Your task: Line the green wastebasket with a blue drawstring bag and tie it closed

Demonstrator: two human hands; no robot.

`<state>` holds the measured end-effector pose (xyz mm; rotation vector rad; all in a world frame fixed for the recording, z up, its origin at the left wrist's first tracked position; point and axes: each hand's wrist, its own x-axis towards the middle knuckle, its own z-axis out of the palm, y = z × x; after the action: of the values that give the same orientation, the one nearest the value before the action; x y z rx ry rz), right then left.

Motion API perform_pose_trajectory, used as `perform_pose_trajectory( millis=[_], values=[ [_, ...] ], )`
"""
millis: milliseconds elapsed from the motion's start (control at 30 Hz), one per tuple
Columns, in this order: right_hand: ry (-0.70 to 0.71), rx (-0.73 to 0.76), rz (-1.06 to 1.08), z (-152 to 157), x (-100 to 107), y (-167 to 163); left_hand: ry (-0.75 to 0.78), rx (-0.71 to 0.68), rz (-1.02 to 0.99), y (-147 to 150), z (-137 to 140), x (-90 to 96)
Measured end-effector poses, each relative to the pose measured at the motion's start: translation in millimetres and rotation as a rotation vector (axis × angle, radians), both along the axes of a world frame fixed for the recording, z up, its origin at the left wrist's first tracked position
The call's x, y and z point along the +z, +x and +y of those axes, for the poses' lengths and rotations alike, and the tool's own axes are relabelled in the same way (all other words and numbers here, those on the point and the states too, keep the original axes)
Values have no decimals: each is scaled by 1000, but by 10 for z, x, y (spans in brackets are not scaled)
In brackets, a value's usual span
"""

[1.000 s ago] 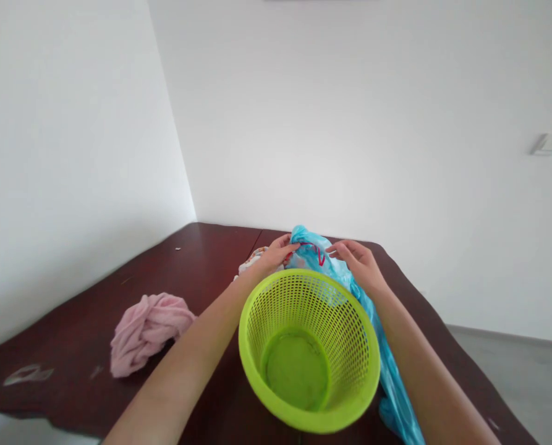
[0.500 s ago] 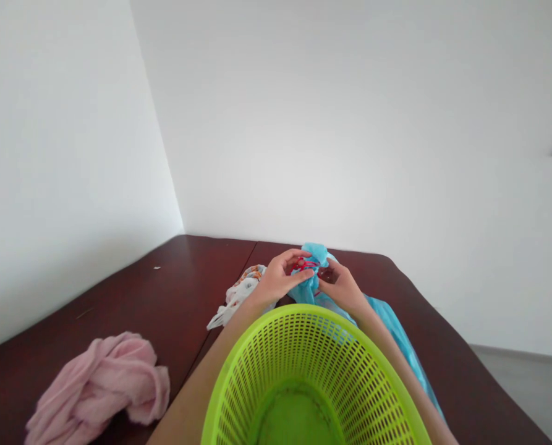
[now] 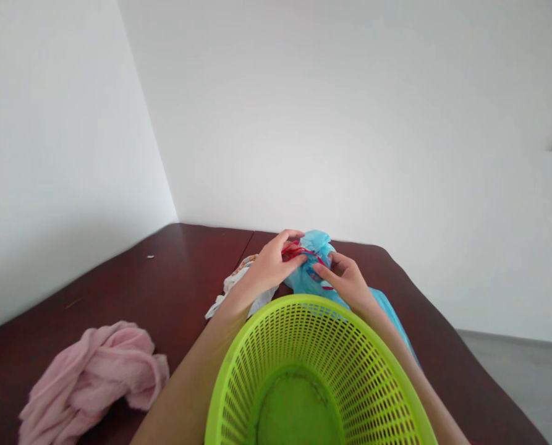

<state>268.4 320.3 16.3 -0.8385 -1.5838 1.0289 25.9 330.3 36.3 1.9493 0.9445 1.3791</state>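
Beyond the basket, a thin blue plastic bag [image 3: 309, 283] lies bunched up, its gathered top standing up. Red string [image 3: 295, 250] runs around its neck. My left hand [image 3: 276, 259] pinches loops of this string between thumb and fingers at the bag's left side. On the other side, my right hand [image 3: 347, 278] has its thumb and fingers closed on the bag just below the neck, by a loose end of the string. In front of both hands, between my forearms, stands a green slotted plastic basket [image 3: 298, 402] with a bare, stained bottom.
A crumpled pink cloth [image 3: 99, 377] lies at the left front of the dark red table [image 3: 187, 266]. Behind my left forearm is a white plastic bag [image 3: 229, 287] with an orange-patterned piece. White walls [image 3: 303, 123] border the table's left and far sides.
The string has been drawn out to the left from the bag's neck by my left hand. My right hand has shifted slightly lower on the bag. The view has tilted a little.
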Motion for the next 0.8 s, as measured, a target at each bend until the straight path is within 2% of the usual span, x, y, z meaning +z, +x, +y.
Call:
perform_pose_trajectory(
  millis=[133, 267, 333, 400, 467, 533, 600, 700, 800],
  values=[
    [-14, 17, 58, -76, 50, 40, 51, 136, 35, -52, 16, 27],
    [4, -30, 85, -88, -5, -7, 274, 398, -57, 27, -121, 135],
    [6, -63, 114, -91, -32, -24, 376, 469, -142, 83, -231, 217],
    [11, -87, 129, -104, -31, -13, 404, 410, -260, 117, -333, 294],
    [16, -90, 117, -126, -2, 27, 340, 263, -306, 117, -399, 349],
    [18, -78, 95, -147, 40, 73, 241, 122, -205, 93, -417, 372],
    [27, -69, 73, -157, 75, 99, 176, 50, -8, 67, -395, 365],
    [71, -49, 16, -151, 95, 86, 173, 70, 226, 60, -331, 327],
    [94, -8, -55, -134, 93, 54, 162, 60, 287, 71, -289, 305]
  ],
)
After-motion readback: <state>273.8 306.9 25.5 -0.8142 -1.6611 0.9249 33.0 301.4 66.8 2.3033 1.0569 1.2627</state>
